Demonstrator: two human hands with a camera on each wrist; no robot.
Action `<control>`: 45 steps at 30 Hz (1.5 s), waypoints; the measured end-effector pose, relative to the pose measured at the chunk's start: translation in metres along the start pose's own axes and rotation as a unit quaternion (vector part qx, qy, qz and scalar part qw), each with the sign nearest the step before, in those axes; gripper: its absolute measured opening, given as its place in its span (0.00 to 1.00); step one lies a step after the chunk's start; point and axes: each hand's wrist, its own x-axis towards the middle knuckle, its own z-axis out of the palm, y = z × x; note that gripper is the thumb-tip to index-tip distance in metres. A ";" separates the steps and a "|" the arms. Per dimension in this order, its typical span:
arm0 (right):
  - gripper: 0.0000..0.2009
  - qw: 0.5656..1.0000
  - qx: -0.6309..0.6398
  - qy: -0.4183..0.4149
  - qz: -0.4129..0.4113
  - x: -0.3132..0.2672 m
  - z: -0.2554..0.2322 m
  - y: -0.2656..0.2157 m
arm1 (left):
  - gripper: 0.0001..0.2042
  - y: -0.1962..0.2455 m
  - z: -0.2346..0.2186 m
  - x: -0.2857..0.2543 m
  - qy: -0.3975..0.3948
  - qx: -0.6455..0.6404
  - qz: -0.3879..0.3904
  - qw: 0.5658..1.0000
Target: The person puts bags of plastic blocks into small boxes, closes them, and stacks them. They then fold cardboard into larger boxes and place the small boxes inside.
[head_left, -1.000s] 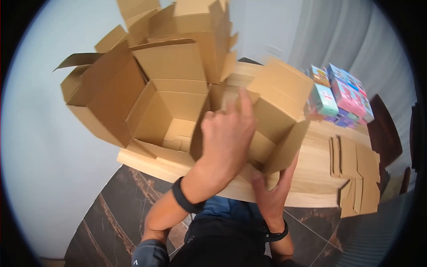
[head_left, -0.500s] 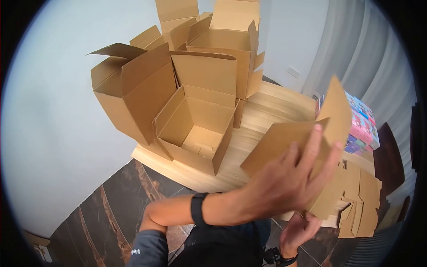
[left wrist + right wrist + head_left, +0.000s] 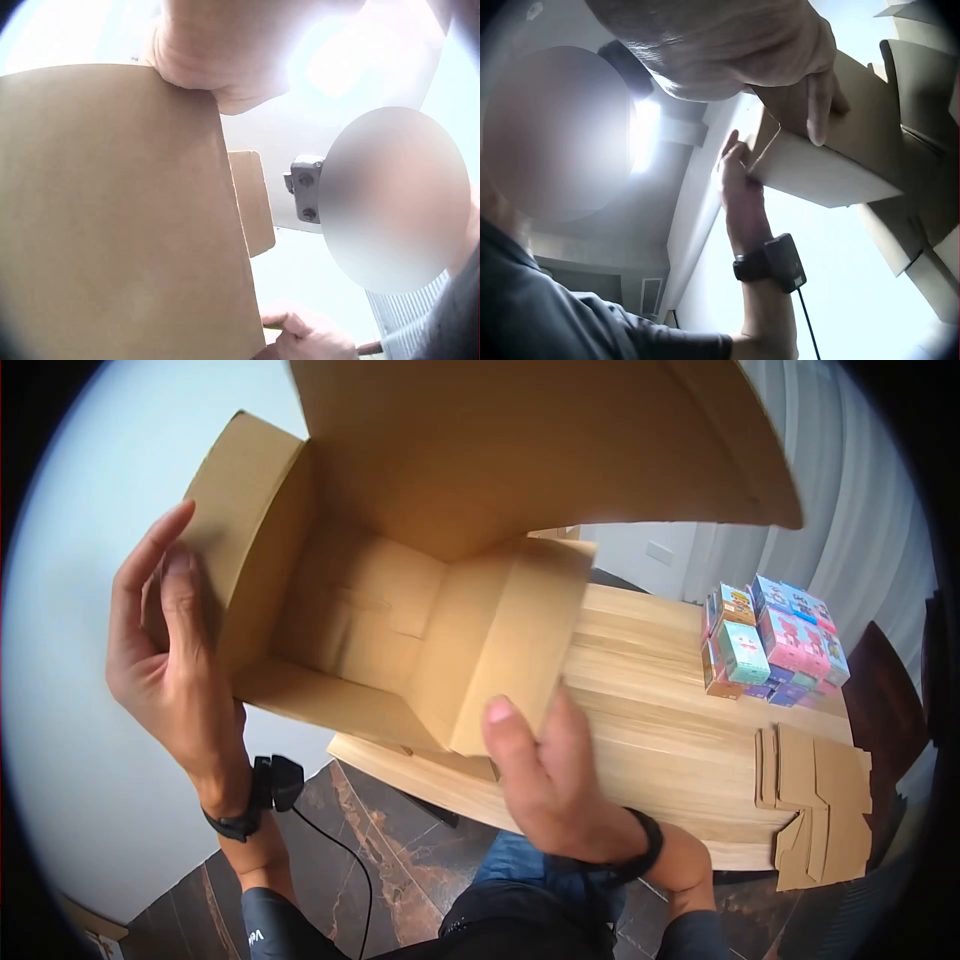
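Observation:
An open cardboard box (image 3: 375, 610) is raised at the left of the head view, tilted so that its inside shows. My left hand (image 3: 175, 660) holds its left side by a flap, with the thumb and a fingertip showing. On the near right flap, my right hand (image 3: 550, 780) grips the lower corner, thumb on the inner face and fingers mostly hidden behind. In the right wrist view, the right hand (image 3: 757, 45) lies over the box (image 3: 825, 172), and the left hand (image 3: 739, 169) is at its far edge. A plain box wall (image 3: 127, 217) fills much of the left wrist view.
Below is a wooden table (image 3: 650, 680). Small colourful printed boxes (image 3: 775, 645) are stacked at its back right, and folded flat cardboard (image 3: 820, 800) lies at the right edge. Other cardboard boxes (image 3: 930, 90) show in the right wrist view. A cable (image 3: 365, 880) hangs from the left wrist.
The box has moved up and to the left from the table's right part, and its opening has turned into view. The left hand has gone to its left side, the right hand to a right flap.

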 end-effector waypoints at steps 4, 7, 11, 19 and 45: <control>0.18 0.990 -0.071 -0.112 0.057 0.012 -0.049 -0.044 | 0.14 0.008 0.000 -0.004 -0.035 -0.042 -0.074 0.996; 0.19 0.957 0.139 -0.039 0.250 0.027 -0.036 -0.046 | 0.14 -0.001 -0.002 -0.009 -0.088 -0.036 -0.084 0.992; 0.19 0.966 0.110 -0.063 0.225 0.028 -0.043 -0.036 | 0.13 -0.018 0.006 -0.009 -0.144 -0.042 -0.124 0.981; 0.19 0.955 0.028 -0.120 0.269 0.060 -0.057 -0.047 | 0.13 -0.067 0.031 -0.012 -0.255 0.027 -0.147 0.955; 0.12 0.792 -0.609 -0.007 0.038 -0.160 -0.192 -0.003 | 0.11 0.020 0.036 -0.269 -0.519 -0.320 0.208 0.764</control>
